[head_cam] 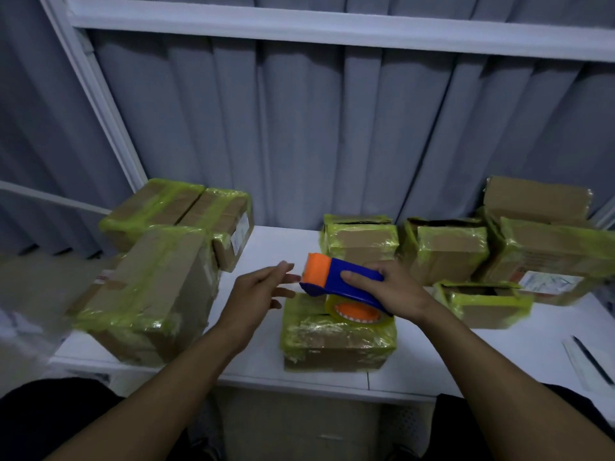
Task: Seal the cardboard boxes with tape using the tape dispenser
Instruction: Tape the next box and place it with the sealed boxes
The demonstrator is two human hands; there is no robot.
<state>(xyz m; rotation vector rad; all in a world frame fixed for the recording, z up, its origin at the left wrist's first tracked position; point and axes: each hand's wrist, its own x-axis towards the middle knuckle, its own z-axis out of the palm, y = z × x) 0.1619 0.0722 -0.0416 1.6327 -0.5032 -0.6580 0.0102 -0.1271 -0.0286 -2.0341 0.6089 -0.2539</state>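
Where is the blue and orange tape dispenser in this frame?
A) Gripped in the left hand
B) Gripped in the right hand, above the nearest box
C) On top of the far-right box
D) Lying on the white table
B: the right hand grips the tape dispenser above the nearest box, while the left hand reaches toward its orange end with straight fingers.

A small parcel-packing station: a white tabletop (432, 354) crowded from 9 to 3 o'clock with tape-wrapped cardboard boxes (156, 287), some bearing shipping labels (240, 232). A grey curtain (332, 128) behind a white frame (299, 28) hangs at 12 o'clock.
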